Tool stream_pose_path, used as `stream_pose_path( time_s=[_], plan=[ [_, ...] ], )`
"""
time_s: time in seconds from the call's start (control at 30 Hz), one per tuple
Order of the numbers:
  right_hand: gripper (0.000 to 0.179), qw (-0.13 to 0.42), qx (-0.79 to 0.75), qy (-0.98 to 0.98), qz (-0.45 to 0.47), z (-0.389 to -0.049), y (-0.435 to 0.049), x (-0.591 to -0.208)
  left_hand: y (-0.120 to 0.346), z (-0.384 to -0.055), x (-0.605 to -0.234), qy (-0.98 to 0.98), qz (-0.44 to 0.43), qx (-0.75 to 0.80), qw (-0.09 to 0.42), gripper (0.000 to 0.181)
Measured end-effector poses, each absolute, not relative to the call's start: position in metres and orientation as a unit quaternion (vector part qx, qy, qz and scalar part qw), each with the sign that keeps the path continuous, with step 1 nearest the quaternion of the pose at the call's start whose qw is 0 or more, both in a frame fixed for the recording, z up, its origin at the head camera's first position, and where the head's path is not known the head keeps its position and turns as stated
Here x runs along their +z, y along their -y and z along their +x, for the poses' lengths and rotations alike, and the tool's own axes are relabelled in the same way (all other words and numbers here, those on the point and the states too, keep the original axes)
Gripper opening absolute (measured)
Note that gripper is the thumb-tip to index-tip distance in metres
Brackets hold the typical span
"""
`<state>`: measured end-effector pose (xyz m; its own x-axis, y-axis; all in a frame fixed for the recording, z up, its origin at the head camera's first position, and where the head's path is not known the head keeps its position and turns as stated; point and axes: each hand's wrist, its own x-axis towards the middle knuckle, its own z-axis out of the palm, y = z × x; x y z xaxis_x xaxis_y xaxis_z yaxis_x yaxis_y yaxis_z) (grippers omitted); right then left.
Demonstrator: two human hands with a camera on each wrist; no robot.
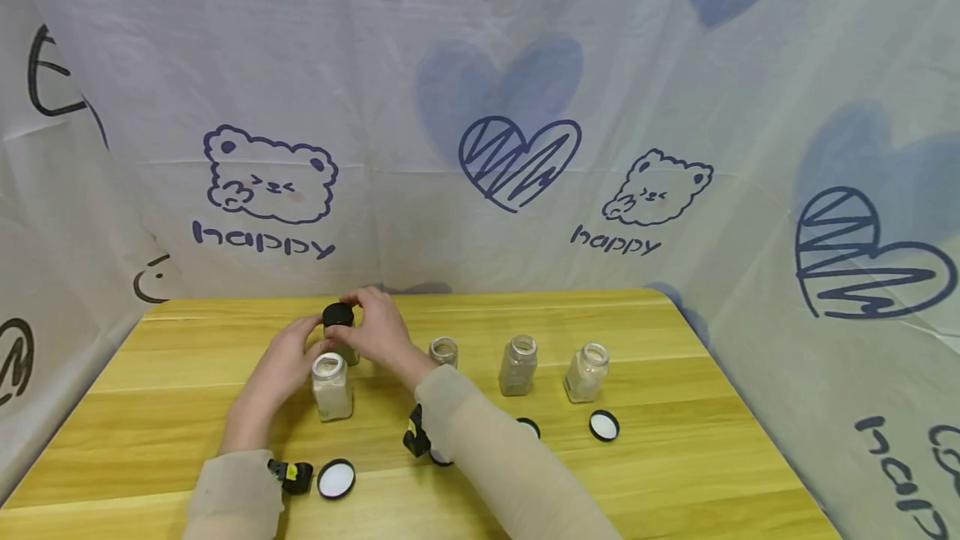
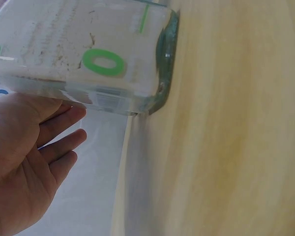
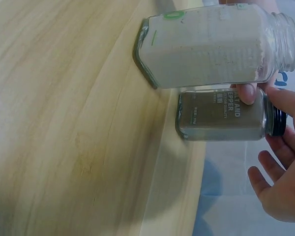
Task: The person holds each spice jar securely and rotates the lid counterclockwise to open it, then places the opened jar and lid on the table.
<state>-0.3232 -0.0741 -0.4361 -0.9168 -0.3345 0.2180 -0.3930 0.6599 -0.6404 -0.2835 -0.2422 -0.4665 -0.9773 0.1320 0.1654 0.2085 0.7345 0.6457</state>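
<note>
At the back left of the table, a glass spice jar [image 3: 211, 115] of brownish powder stands upright with its black lid [image 1: 337, 313] on. My right hand [image 1: 381, 330] pinches that lid between thumb and fingers. The left hand [image 1: 279, 363] grips the jar's body, its thumb [image 3: 247, 92] pressed on the glass by the printed lettering. Just in front, an uncapped jar of pale powder [image 1: 333, 394] partly hides the capped one. In the left wrist view, this pale jar [image 2: 78, 49] shows a green ring mark and covers part of the left hand.
To the right stand three more uncapped jars, one behind the right forearm [image 1: 444, 350], one mid-table [image 1: 518, 369] and one farther right [image 1: 587, 375]. Black lids with white liners lie nearer, including a left one [image 1: 336, 479] and a right one [image 1: 603, 425]. A printed curtain [image 1: 405, 215] hangs behind the table.
</note>
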Motion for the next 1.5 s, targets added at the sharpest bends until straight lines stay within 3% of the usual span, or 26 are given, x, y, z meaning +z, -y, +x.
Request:
stream_pose_path(
  time_s=[0.37,0.67,0.97,1.5],
  plan=[
    [0.049,0.024,0.324,0.917,0.233,-0.3261,0.072,-0.432,0.242,-0.2846,-0.4664,0.929,-0.09,-0.355,0.053,0.054],
    [0.058,0.019,0.353,0.909,0.22,-0.324,0.0742,-0.4332,0.2427,-0.2842,-0.4685,0.93,-0.087,-0.355,0.049,0.052],
    [0.054,0.035,0.379,0.907,0.178,-0.323,0.0777,-0.4349,0.2428,-0.2843,-0.4675,0.932,-0.091,-0.347,0.057,0.048],
    [0.048,0.039,0.346,0.915,0.203,-0.3252,0.0783,-0.4333,0.2424,-0.2846,-0.4674,0.931,-0.095,-0.348,0.059,0.049]
  ],
)
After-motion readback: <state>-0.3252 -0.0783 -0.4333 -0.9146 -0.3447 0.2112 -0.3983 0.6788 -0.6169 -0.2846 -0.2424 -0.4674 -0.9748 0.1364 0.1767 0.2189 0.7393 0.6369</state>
